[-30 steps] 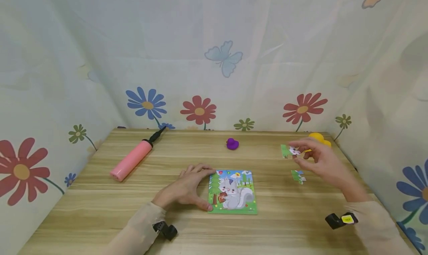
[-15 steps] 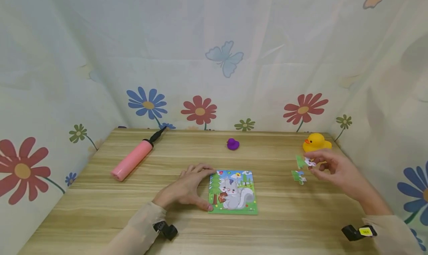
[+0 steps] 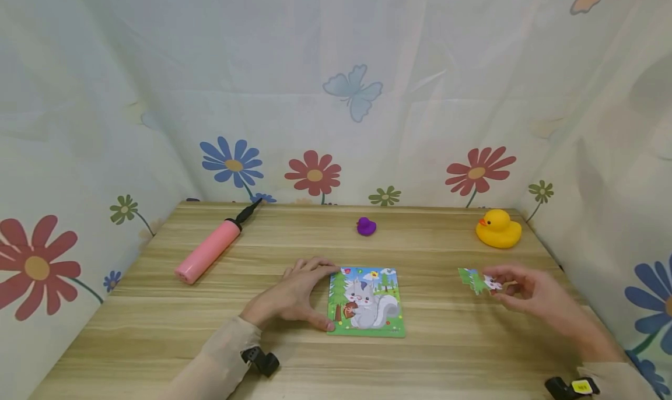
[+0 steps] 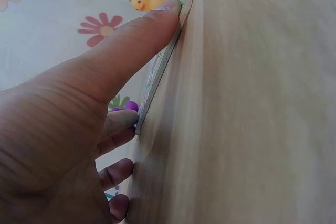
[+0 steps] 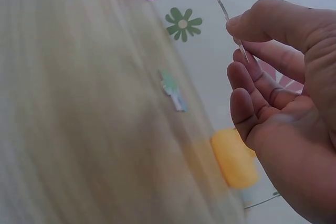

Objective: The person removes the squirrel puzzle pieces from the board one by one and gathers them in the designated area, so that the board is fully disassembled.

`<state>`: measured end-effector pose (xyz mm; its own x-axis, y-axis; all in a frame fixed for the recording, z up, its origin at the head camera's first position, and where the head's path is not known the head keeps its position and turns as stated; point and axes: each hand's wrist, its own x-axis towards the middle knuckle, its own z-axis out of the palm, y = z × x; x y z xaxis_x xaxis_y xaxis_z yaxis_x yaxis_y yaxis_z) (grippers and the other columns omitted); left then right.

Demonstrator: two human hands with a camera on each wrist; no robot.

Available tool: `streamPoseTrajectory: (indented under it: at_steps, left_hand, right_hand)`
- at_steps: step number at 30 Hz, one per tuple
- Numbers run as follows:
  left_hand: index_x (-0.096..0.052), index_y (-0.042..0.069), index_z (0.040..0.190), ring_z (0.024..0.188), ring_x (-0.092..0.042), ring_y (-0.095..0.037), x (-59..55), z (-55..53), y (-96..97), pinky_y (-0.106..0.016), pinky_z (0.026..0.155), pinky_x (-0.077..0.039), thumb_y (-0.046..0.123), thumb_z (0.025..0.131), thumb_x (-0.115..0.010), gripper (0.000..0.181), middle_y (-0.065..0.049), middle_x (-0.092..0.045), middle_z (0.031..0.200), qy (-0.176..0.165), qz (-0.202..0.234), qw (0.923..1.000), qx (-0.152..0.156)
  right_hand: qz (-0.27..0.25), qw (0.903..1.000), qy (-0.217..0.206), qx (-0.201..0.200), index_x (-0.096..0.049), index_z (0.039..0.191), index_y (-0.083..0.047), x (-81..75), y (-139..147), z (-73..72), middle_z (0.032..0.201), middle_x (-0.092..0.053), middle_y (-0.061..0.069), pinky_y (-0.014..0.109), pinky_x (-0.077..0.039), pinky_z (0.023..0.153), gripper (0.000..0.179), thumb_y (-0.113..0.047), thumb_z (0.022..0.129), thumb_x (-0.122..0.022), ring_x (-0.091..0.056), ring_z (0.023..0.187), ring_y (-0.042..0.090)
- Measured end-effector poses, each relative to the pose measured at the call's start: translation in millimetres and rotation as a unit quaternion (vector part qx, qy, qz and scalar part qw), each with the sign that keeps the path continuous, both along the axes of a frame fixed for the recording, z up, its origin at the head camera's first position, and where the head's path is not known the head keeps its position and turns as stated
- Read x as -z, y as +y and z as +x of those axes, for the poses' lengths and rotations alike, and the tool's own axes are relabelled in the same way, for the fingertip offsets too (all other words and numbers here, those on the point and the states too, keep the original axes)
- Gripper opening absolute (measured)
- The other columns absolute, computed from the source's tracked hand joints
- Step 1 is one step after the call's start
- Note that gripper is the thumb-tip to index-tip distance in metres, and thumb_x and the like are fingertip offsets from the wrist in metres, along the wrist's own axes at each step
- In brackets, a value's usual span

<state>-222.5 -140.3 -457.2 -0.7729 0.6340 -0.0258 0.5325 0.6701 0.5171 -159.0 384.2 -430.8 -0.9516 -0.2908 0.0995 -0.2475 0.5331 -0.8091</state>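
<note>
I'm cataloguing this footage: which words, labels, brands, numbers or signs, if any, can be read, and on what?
None can be read.
Yellow sticker on the right wrist camera: dark marks, too small to read.
Squirrel picture: tiny marks at lower right, too small to identify as text.

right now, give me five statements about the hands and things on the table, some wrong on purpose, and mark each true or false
1. The right hand pinches a puzzle piece. True.
2. The left hand is well clear of the squirrel picture. False: the left hand touches the squirrel picture at its left side.
3. In the head view, the yellow duck is left of the purple duck. False: the yellow duck is to the right of the purple duck.
4. The pink pump lies with its black tip toward the far edge of the table. True.
5. The second piece is also held. False: the second piece lies on the table.
</note>
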Motion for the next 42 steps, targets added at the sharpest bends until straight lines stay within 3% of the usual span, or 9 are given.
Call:
streamPoseTrajectory:
  at_steps: [7, 13, 22, 42]
  left_hand:
    - [-0.047, 0.021, 0.170, 0.151, -0.038, -0.034, -0.8, 0.2, 0.0, -0.066, 0.121, -0.033, 0.066, 0.074, -0.099, 0.119, -0.005, -0.041, 0.172, -0.005, 0.007, 1.0000, 0.002]
    - [-0.046, 0.020, 0.171, 0.151, -0.037, -0.034, -0.7, 0.2, -0.6, -0.066, 0.121, -0.033, 0.066, 0.074, -0.099, 0.119, -0.006, -0.040, 0.173, -0.004, 0.003, 1.0000, 0.002]
    - [-0.047, 0.021, 0.170, 0.148, -0.039, -0.032, 0.3, -0.5, -0.7, -0.064, 0.121, -0.033, 0.066, 0.074, -0.099, 0.118, -0.003, -0.041, 0.171, -0.004, 0.005, 1.0000, 0.001]
    - [-0.048, 0.021, 0.170, 0.146, -0.039, -0.032, -0.7, 0.7, -0.5, -0.063, 0.118, -0.035, 0.065, 0.073, -0.100, 0.118, -0.003, -0.042, 0.170, -0.001, 0.007, 1.0000, 0.002]
  right_hand:
    - [0.016, 0.9990, -0.041, 0.009, -0.070, 0.146, -0.006, 20.8, 2, 3.9, 0.134, -0.073, 0.011, 0.026, -0.058, 0.083, 0.044, -0.011, 0.103, -0.080, -0.066, 0.102, 0.015]
    - [0.010, 0.9974, -0.072, -0.001, -0.071, 0.145, -0.009, 28.2, 4, 5.8, 0.133, -0.072, 0.013, 0.026, -0.057, 0.085, 0.042, -0.017, 0.105, -0.079, -0.065, 0.104, 0.017]
    - [-0.005, 0.9992, -0.022, -0.033, -0.074, 0.139, -0.009, 38.7, 4, 7.8, 0.124, -0.075, 0.008, 0.028, -0.057, 0.075, 0.037, -0.012, 0.103, -0.081, -0.065, 0.094, 0.020]
    - [0.017, 0.9992, -0.027, -0.024, -0.075, 0.138, -0.011, 41.3, 5, 7.1, 0.123, -0.073, 0.007, 0.027, -0.052, 0.072, 0.037, -0.014, 0.102, -0.083, -0.061, 0.091, 0.018]
